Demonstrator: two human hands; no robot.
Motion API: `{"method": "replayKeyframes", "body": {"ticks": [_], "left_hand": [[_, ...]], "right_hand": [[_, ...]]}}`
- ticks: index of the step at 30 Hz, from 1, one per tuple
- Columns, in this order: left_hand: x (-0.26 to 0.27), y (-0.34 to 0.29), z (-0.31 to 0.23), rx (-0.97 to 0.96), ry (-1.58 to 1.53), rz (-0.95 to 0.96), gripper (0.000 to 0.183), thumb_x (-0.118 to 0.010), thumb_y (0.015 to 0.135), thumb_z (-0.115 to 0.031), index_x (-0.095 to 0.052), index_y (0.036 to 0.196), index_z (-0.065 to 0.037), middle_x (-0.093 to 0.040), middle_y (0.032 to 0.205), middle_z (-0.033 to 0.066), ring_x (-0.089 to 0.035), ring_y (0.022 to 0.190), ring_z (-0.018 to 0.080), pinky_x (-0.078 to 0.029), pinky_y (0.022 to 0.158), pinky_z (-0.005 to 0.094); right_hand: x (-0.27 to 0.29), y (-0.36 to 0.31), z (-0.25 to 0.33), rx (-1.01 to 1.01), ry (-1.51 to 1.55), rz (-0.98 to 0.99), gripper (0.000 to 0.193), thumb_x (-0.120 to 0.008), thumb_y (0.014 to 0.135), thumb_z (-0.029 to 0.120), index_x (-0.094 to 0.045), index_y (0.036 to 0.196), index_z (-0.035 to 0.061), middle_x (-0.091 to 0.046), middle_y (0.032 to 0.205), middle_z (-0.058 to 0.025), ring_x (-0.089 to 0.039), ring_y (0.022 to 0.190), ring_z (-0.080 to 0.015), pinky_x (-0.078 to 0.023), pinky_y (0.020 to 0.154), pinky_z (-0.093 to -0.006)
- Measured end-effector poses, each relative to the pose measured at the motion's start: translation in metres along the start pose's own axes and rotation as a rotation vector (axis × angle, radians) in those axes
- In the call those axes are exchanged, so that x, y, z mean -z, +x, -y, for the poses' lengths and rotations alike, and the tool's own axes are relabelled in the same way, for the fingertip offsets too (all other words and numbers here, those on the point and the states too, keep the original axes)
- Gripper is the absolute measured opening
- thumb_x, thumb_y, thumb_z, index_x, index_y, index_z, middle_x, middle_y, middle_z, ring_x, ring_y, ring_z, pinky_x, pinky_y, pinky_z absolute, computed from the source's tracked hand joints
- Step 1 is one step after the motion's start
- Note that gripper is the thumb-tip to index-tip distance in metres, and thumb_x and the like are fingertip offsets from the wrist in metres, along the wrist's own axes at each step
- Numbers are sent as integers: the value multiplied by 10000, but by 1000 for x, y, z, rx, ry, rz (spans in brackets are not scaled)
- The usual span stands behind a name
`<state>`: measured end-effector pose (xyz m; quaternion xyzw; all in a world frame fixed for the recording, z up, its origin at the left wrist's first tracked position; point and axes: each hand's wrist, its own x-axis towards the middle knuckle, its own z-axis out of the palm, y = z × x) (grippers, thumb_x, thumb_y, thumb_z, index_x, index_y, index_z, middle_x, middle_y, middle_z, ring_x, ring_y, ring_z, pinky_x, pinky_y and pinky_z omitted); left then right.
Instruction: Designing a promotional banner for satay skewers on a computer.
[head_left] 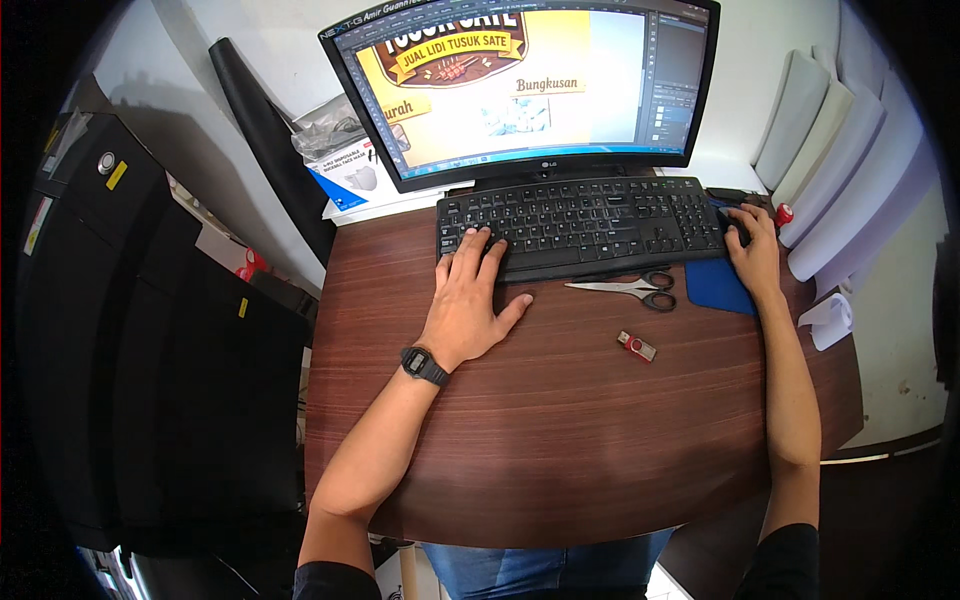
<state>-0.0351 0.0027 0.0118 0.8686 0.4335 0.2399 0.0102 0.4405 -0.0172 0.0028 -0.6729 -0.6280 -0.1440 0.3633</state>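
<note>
My left hand is open, with its fingertips on the left end of a black keyboard and its thumb stretched out over the desk. At the keyboard's right end, my right hand curls over a dark mouse, which it partly hides. A blue mouse pad lies beneath that hand. Just in front of the keyboard are scissors with black handles. Nearer to me lies a red and silver USB stick. The monitor behind the keyboard displays a yellow and brown graphic layout in editing software.
A large black machine stands left of the brown wooden desk. Behind the desk's left corner are a tall black roll and a white box. Several pale rolls lean at the right edge.
</note>
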Motion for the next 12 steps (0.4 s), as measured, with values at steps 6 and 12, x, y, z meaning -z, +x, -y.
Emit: {"method": "replayKeyframes", "body": {"ticks": [6, 12], "left_hand": [[0, 0, 0, -2, 1, -1, 792, -751, 924, -446, -477, 1521, -4, -359, 1608, 256, -352, 1510, 429, -283, 1222, 552], [-1, 0, 1, 3, 3, 1, 792, -753, 925, -453, -478, 1524, -14, -359, 1610, 250, -352, 1511, 427, -270, 1233, 558]], "right_hand": [[-1, 0, -2, 11, 4, -6, 305, -678, 904, 137, -746, 1185, 39, -655, 1289, -190, -602, 1212, -380, -486, 1062, -438], [1, 0, 2, -3, -5, -3, 308, -683, 902, 137, -746, 1187, 39, -656, 1291, -193, -605, 1205, -378, -485, 1063, -439]]}}
